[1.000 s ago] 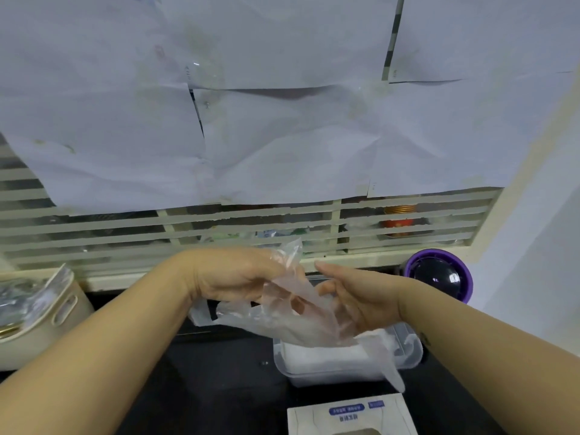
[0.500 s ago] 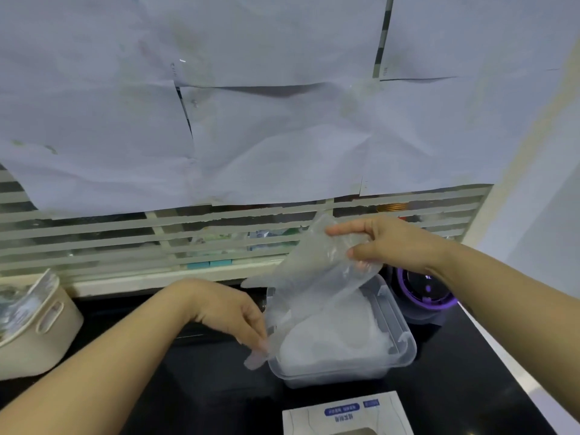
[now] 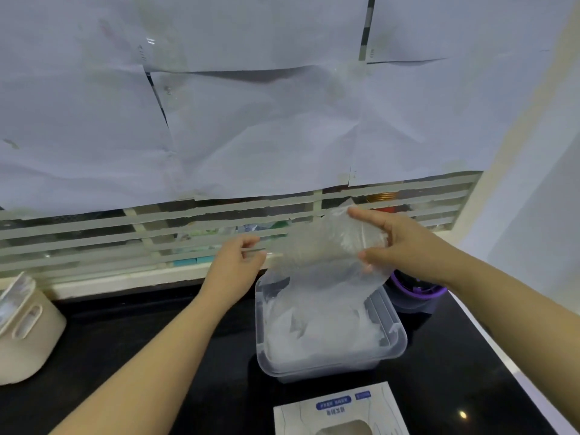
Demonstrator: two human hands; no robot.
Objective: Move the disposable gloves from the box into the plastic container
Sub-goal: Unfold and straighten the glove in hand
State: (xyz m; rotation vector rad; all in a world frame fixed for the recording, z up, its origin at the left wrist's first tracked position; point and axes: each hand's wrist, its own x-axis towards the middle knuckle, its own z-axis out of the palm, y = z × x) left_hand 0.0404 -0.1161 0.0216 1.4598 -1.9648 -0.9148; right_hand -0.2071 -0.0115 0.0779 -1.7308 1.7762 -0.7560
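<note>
At the bottom edge, right of centre, the glove box [image 3: 340, 411] lies on the black worktop [image 3: 110, 324]. Just beyond it stands the clear plastic container [image 3: 399, 335], holding a pile of gloves [image 3: 314, 335]. Above the container, one transparent glove [image 3: 317, 249] is stretched between both hands: the left hand [image 3: 233, 271] pinches its left edge, and the right hand [image 3: 406, 246] grips its right side between forefinger and thumb. Behind are a purple object [image 3: 416, 291], a beige bin [image 3: 28, 337] at far left, and a slatted grille [image 3: 125, 237].
</note>
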